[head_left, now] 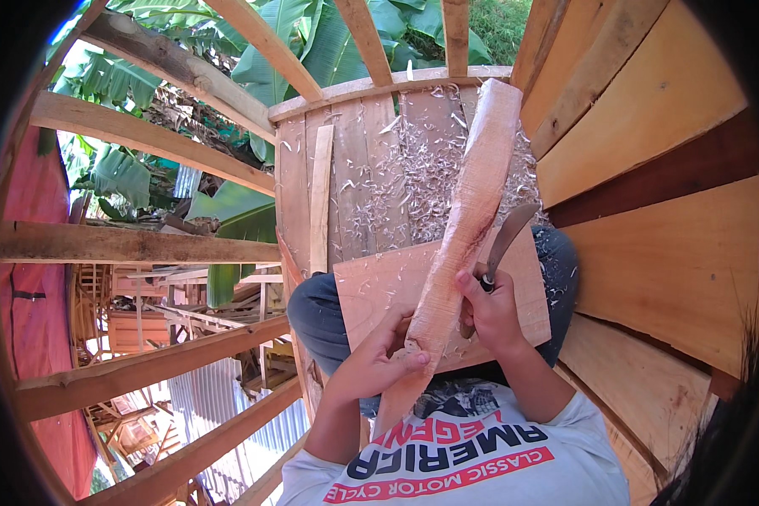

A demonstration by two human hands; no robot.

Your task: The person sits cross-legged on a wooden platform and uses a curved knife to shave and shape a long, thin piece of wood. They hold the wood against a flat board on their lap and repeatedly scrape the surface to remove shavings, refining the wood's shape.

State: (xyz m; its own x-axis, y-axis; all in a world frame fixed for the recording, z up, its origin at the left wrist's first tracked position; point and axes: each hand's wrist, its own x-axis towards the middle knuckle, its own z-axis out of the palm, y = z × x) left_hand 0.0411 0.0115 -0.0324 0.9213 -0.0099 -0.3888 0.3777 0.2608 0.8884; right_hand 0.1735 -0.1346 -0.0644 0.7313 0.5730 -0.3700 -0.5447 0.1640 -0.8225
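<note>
A long, roughly shaped piece of pale wood (468,211) slants from my chest up and away over my lap. My left hand (385,356) grips its near end, the thumb pressed on the upper face. In my right hand (493,314) is a curved knife (508,240) with a dark handle, its blade pointing away beside the wood's right edge. My right thumb also rests against the wood. Underneath, a flat wooden board (375,291) lies across my legs.
Curly wood shavings (430,160) cover much of the plank floor (350,181). A narrow wooden strip (320,198) lies at its left. Wooden rails (143,242) run along the left, and a plank wall (666,261) stands close on the right.
</note>
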